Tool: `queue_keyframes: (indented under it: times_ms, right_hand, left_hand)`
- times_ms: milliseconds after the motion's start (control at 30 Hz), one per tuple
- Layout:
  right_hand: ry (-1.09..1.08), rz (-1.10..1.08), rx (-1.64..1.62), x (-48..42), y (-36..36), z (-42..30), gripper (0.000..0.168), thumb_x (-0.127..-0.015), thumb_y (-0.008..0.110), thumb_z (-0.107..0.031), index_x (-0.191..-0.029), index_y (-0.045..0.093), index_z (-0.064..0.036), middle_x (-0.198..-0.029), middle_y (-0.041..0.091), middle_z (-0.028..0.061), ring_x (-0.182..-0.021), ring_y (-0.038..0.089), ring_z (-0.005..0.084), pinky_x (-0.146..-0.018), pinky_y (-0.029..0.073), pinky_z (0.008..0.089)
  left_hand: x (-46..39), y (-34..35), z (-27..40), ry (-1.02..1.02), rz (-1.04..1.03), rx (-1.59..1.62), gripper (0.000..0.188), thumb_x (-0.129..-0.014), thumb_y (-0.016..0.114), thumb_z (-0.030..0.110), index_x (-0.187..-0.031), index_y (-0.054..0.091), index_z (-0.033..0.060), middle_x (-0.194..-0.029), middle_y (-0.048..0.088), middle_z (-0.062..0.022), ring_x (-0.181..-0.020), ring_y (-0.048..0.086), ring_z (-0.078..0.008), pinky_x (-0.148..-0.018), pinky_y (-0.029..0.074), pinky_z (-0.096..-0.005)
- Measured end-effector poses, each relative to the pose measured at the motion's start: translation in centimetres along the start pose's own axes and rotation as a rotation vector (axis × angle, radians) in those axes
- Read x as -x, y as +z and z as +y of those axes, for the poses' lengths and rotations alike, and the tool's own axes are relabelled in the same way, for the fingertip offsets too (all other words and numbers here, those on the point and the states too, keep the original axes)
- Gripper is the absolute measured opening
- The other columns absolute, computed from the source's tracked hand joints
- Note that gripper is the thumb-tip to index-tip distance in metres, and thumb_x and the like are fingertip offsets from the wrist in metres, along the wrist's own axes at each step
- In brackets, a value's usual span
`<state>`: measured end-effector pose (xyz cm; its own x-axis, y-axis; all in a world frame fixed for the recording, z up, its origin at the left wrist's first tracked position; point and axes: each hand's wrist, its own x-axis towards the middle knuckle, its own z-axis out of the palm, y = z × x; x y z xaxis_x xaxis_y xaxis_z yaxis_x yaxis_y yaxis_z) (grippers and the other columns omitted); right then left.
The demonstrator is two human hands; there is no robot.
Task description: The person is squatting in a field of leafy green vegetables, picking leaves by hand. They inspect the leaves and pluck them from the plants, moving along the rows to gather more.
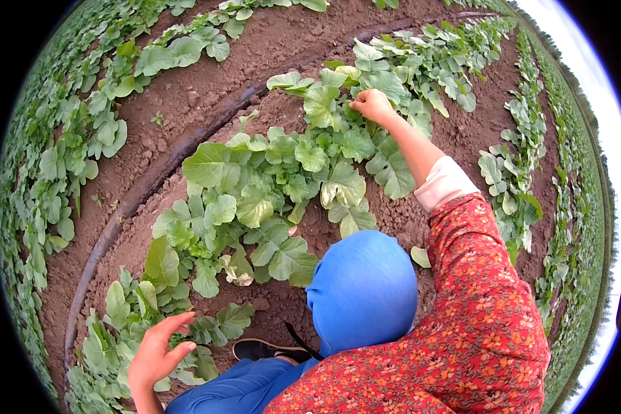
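Note:
My right hand (374, 106) reaches out over a row of leafy green plants (284, 160), its thumb and fingers drawn together among the leaves. Whether a leaf or stem is pinched between them is hidden. A broad pale-green leaf (323, 105) lies just left of those fingertips, and another leaf (385, 85) spreads behind the hand. Low at the left, my left hand (160, 352) hovers above the nearer plants (116, 336) with its fingers apart and nothing in it. A withered, pale-brown leaf (238, 269) hangs at the base of the middle plants.
A dark irrigation hose (173, 155) curves along the bare soil (150, 124) left of the row. More plant rows stand at the left (101, 124) and right (522, 134). My blue-clothed knee (365, 284) and dark shoe (264, 349) are close to the plants. A loose leaf (420, 256) lies on the soil.

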<state>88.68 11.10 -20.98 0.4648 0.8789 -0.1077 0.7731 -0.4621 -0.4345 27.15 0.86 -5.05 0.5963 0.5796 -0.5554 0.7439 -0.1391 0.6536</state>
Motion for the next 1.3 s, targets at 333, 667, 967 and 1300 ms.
queue_keyframes:
  times_ms: [333,667,967,1300]
  right_hand:
    - [0.058,-0.006,-0.078,-1.2,0.9,1.3,0.031,-0.082,0.066,-0.036,-0.087,0.071,-0.005,-0.079,0.068,0.0154,-0.082,0.066,0.0311,-0.077,0.05,0.0413]
    - [0.018,0.033,-0.16,-0.6,1.2,1.6,0.021,-0.074,0.074,-0.022,-0.091,0.071,-0.01,-0.087,0.07,0.0095,-0.085,0.067,0.0256,-0.078,0.051,0.0374]
    - [0.009,0.042,-0.124,0.7,0.7,0.0,0.029,-0.074,0.075,-0.025,-0.099,0.069,-0.012,-0.086,0.068,0.0032,-0.084,0.064,0.018,-0.076,0.05,0.0333]
    - [0.126,0.068,-0.124,1.4,0.9,-1.3,0.028,-0.076,0.072,-0.043,-0.09,0.074,-0.019,-0.077,0.068,0.0056,-0.078,0.065,0.0229,-0.074,0.05,0.0376]
  left_hand:
    - [0.1,0.0,-0.3,0.041,0.031,-0.021,0.057,-0.071,0.067,-0.001,-0.126,0.054,0.0022,-0.114,0.065,-0.0096,-0.095,0.062,-0.0194,-0.08,0.048,-0.0321]
    - [0.2,-0.1,-0.2,0.006,0.04,0.007,0.057,-0.072,0.069,0.003,-0.127,0.054,0.0029,-0.113,0.063,-0.0131,-0.095,0.062,-0.0232,-0.087,0.048,-0.035]
    - [0.1,-0.2,0.0,0.02,0.04,-0.024,0.056,-0.072,0.069,0.003,-0.126,0.054,0.0022,-0.113,0.063,-0.0135,-0.094,0.062,-0.0241,-0.087,0.048,-0.0357]
    - [-0.1,-0.3,0.1,-0.011,0.036,0.006,0.055,-0.073,0.067,0.002,-0.126,0.054,0.0012,-0.113,0.063,-0.0133,-0.094,0.062,-0.0234,-0.087,0.048,-0.0352]
